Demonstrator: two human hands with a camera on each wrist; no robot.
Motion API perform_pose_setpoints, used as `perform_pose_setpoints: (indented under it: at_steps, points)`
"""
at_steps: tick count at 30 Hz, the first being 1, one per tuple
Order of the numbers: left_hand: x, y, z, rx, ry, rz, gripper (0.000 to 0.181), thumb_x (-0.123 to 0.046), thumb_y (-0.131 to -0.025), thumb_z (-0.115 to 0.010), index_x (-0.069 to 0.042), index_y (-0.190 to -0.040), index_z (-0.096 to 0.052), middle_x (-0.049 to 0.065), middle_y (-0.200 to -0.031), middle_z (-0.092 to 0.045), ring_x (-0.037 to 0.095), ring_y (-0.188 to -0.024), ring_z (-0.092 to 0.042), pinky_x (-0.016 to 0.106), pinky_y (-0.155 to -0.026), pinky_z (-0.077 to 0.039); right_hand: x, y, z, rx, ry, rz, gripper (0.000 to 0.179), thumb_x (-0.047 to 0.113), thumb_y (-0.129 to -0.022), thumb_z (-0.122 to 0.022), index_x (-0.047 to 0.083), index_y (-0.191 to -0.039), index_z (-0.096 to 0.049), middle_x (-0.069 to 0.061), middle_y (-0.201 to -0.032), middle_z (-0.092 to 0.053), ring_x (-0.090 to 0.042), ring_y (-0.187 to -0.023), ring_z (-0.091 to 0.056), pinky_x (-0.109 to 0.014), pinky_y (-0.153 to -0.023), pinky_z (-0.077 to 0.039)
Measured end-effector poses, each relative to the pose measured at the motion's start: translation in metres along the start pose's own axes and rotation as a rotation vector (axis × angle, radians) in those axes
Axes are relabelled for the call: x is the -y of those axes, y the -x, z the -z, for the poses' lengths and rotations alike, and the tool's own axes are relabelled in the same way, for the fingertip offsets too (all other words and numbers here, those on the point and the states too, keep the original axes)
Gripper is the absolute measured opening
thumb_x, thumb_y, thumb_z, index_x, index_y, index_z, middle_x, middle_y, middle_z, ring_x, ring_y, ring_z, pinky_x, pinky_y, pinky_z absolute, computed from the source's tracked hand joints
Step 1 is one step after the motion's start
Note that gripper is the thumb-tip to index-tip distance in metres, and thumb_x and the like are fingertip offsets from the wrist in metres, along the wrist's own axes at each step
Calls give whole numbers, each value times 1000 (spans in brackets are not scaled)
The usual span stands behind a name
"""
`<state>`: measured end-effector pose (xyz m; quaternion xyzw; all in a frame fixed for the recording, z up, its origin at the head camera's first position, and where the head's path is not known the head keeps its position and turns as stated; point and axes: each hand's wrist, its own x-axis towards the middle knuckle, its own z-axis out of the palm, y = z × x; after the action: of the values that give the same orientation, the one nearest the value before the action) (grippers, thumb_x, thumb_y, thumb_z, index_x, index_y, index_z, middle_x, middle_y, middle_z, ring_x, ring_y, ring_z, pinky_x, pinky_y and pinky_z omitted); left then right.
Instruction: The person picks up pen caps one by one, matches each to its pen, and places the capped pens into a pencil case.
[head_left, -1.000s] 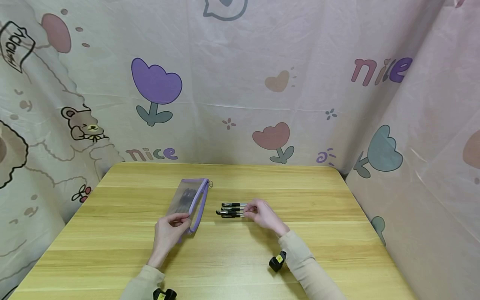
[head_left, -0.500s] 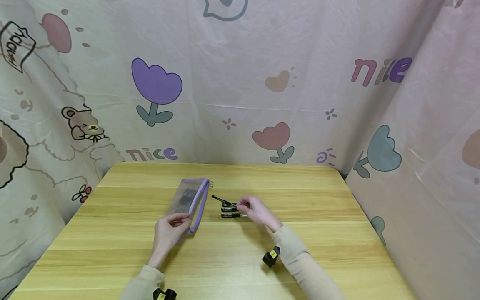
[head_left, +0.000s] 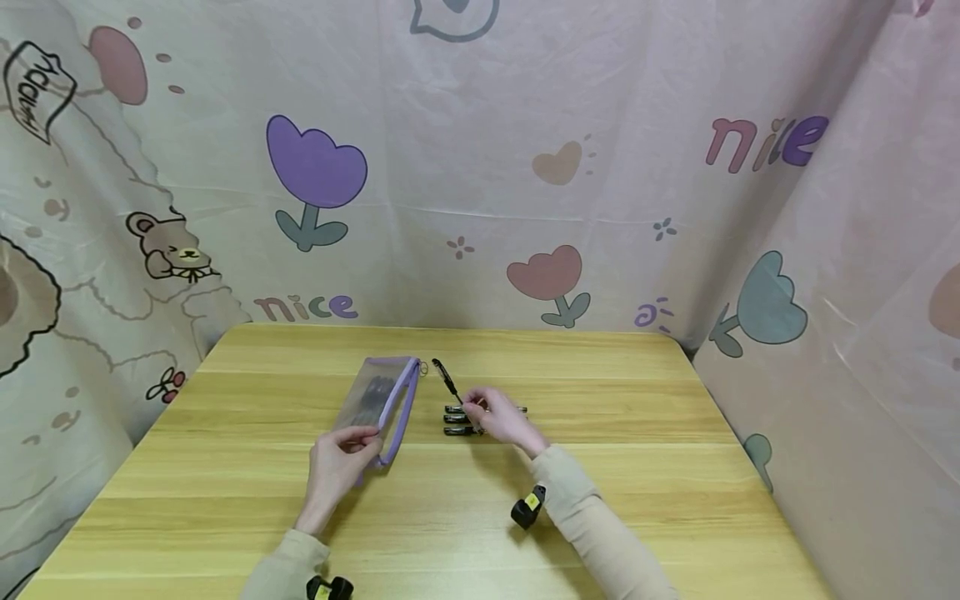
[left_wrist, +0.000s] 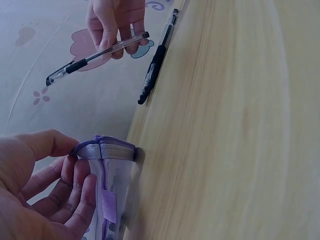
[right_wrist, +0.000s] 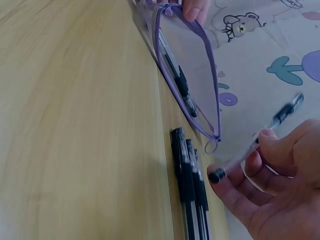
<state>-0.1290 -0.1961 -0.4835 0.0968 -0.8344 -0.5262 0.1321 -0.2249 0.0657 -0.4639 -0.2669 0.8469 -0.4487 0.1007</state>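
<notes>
My left hand (head_left: 337,468) pinches the edge of a see-through pencil pouch (head_left: 402,417) with purple trim. The pouch's mouth gapes toward the right, and several dark pens (right_wrist: 177,80) lie inside. A black gel pen (head_left: 446,379) with a clear barrel is held up, tilted, between the thumb and fingers of my right hand (head_left: 504,419). Below that hand, 3 more black pens (right_wrist: 187,185) lie side by side on the table, partly covered by the hand in the head view. In the left wrist view the held pen (left_wrist: 92,59) hangs apart from the pouch.
The wooden table (head_left: 600,392) reaches back to a printed curtain (head_left: 450,167), which also runs along both sides. A small ring (right_wrist: 211,146) hangs at the pouch's far corner. Black wrist cameras (head_left: 528,507) sit on both sleeves.
My right hand has picked one pen off the group on the table, lifted it and turned it more upright while shifting slightly left. My left hand stays at the pouch's edge.
</notes>
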Motion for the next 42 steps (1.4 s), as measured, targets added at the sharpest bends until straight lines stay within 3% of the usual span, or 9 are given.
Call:
perform_pose_setpoints:
  at_steps: [5, 13, 19, 25, 31, 34, 38, 42]
  points:
    - [-2, 1, 1, 4, 7, -13, 17, -5, -82, -74, -1, -98, -79, 10, -86, -77, -4, -66, -62, 14, -59, -51, 3, -3, -6, 4, -102, -41, 21, 6, -103, -52, -11, -111, -60, -19, -87, -66, -14, -68, -60, -25, -62, -54]
    - [-3, 1, 2, 23, 18, -15, 19, -6, -84, -74, 2, -100, -78, 13, -89, -77, -3, -66, -61, 13, -59, -50, 3, -11, -17, 59, -336, -135, 24, 4, -102, -51, -15, -116, -56, -19, -91, -64, -16, -70, -65, -38, -72, -63]
    - [-4, 2, 3, 24, 20, 0, 18, -5, -84, -73, 1, -101, -78, 13, -89, -76, -3, -66, -61, 14, -58, -50, 5, -17, -26, 71, -362, -160, 28, 5, -100, -55, -12, -122, -56, -18, -100, -66, -16, -68, -66, -42, -72, -63]
    - [-5, 2, 3, 24, 14, -1, 18, -5, -84, -73, 0, -101, -78, 12, -89, -76, -3, -66, -61, 15, -57, -50, 2, -27, -36, 3, -349, -172, 31, 9, -97, -60, -7, -124, -58, -20, -112, -67, -14, -86, -65, -33, -88, -59]
    - [-5, 2, 3, 25, 8, -9, 18, -6, -85, -73, -1, -101, -78, 12, -90, -76, -4, -66, -62, 13, -59, -50, 4, -40, -47, 30, -634, -303, 37, 3, -98, -55, -12, -132, -49, -14, -96, -65, -18, -68, -67, -33, -67, -63]
    - [-6, 1, 3, 24, 8, -14, 18, -6, -85, -73, 0, -101, -78, 13, -90, -77, -4, -67, -62, 13, -60, -50, 7, -48, -53, 47, -750, -370, 35, -2, -98, -53, -12, -130, -46, -11, -87, -62, -18, -64, -68, -30, -64, -62]
    - [-5, 0, 1, 18, 7, -17, 18, -5, -84, -73, 0, -101, -78, 14, -89, -77, -4, -66, -61, 13, -59, -50, 11, -58, -63, 62, -812, -441, 24, -4, -97, -54, -8, -121, -48, -12, -78, -64, -18, -60, -68, -30, -63, -62]
    - [-4, -1, 0, 9, 1, -20, 18, -3, -83, -73, 1, -100, -78, 14, -88, -77, -5, -66, -61, 12, -60, -50, 16, -68, -74, 70, -799, -472, 13, -5, -96, -58, -6, -108, -55, -14, -75, -67, -18, -58, -69, -30, -64, -62]
